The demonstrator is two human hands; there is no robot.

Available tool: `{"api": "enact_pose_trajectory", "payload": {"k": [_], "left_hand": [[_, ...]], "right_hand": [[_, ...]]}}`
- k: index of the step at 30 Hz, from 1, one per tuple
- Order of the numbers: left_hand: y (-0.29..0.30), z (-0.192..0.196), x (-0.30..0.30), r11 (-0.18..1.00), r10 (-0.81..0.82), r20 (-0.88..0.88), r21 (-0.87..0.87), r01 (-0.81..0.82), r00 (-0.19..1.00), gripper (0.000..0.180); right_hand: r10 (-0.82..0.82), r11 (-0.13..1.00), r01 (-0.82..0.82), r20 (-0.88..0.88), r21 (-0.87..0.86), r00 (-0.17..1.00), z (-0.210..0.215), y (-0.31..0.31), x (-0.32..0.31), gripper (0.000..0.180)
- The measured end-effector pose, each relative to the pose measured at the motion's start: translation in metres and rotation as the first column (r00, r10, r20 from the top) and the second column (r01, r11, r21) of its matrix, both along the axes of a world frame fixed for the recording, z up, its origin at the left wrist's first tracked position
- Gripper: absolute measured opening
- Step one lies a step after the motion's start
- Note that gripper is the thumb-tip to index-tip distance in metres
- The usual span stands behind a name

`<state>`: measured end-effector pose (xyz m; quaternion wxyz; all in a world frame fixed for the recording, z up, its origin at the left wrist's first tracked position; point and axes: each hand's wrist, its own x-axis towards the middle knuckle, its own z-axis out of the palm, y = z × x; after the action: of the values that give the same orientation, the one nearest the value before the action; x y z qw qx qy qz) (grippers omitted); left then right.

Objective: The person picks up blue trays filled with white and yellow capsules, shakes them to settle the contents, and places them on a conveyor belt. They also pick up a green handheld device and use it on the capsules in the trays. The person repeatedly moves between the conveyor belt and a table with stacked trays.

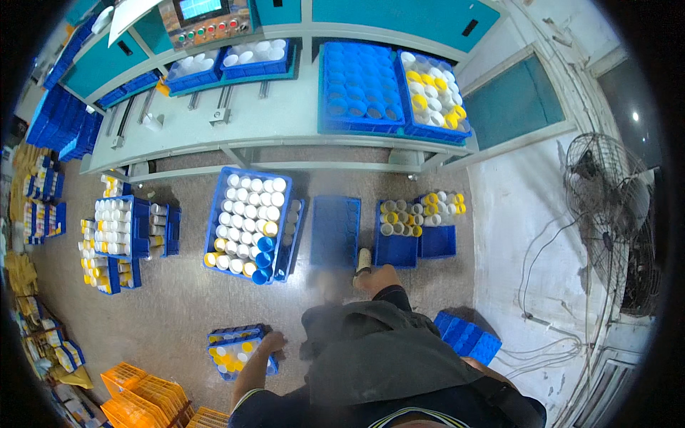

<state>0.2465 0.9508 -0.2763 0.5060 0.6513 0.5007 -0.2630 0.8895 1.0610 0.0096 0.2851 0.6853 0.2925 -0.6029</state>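
Dark clothing (378, 349) fills the foreground as a left hand (274, 341) hangs beside a blue crate (272, 367) of yellow and white cups (228, 359) on a brown workshop floor (171, 314); whether its fingers grip cannot be told. The right hand is hidden. Beyond, a pale bench (289, 114) beneath teal panels (414, 21) bears more crates (364, 127), with a fan (589, 164) by a scuffed white wall (510, 235).

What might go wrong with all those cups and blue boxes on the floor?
The left hand is right by a low blue crate of yellow and white cups; if the crate got tipped, cups might roll out.

A shoe is close between a flat blue crate and an open blue crate, so the person might trip.
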Motion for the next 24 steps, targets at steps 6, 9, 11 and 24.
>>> {"api": "enact_pose_trajectory", "payload": {"k": [6,9,11,24], "left_hand": [[0.198,0.053,0.059,0.592,0.717,0.298,0.217,-0.776,0.630,0.038],[0.310,0.095,0.095,0.515,0.826,0.244,0.039,-0.856,0.508,0.042],[0.379,0.124,0.118,0.280,0.883,0.432,-0.177,-0.943,0.181,0.035],[0.822,0.205,0.195,0.419,0.567,0.188,0.773,-0.477,0.802,0.077]], "right_hand": [[0.195,0.981,-0.195,-0.070,0.009,0.978,0.011,0.085,0.007,0.029],[0.643,0.765,-0.629,-0.207,0.139,0.737,0.005,0.182,0.012,0.029],[0.180,0.939,-0.071,-0.304,0.337,0.936,-0.013,0.273,0.003,0.028],[0.468,0.171,-0.063,-0.025,0.983,0.883,-0.082,0.743,-0.276,0.092]]}}
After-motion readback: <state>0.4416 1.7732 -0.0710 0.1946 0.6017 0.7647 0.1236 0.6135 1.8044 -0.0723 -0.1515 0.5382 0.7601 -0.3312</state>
